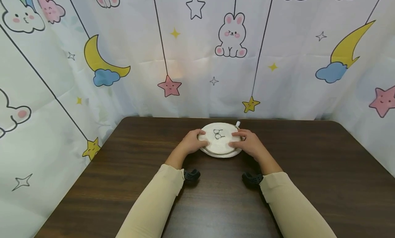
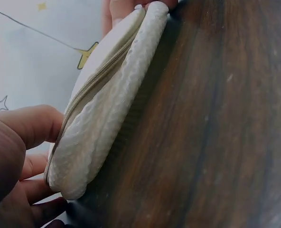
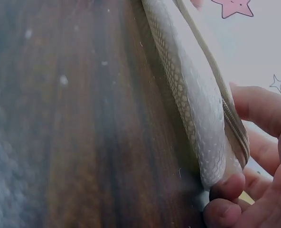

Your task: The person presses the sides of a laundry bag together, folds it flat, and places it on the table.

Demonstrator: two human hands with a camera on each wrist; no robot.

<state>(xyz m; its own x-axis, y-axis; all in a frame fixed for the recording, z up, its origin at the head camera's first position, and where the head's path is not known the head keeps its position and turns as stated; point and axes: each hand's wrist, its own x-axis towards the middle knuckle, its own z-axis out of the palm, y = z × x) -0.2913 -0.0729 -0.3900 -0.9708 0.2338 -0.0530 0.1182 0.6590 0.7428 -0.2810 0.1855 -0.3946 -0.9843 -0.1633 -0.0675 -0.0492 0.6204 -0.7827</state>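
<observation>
A round, flattened white mesh laundry bag [image 1: 219,140] lies at the far side of the table, with a small dark line drawing on its top. A beige zipper [image 2: 100,78] runs around its side, and a short white tab [image 1: 238,124] sticks up at its back right. My left hand [image 1: 192,142] grips the bag's left edge, thumb on the top face and other fingers around the rim. On the opposite edge, my right hand [image 1: 249,143] holds it likewise; in the right wrist view its lower fingertips [image 3: 228,187] curl at the bag's underside. The mesh bottom bulges below the zipper.
The dark brown wooden table [image 1: 139,152] reaches to a white curtain [image 1: 191,52] printed with rabbits, stars, moons and clouds, which hangs behind and at both sides. Dark wrist-worn pieces [image 1: 192,175] sit under both cuffs, low over the tabletop.
</observation>
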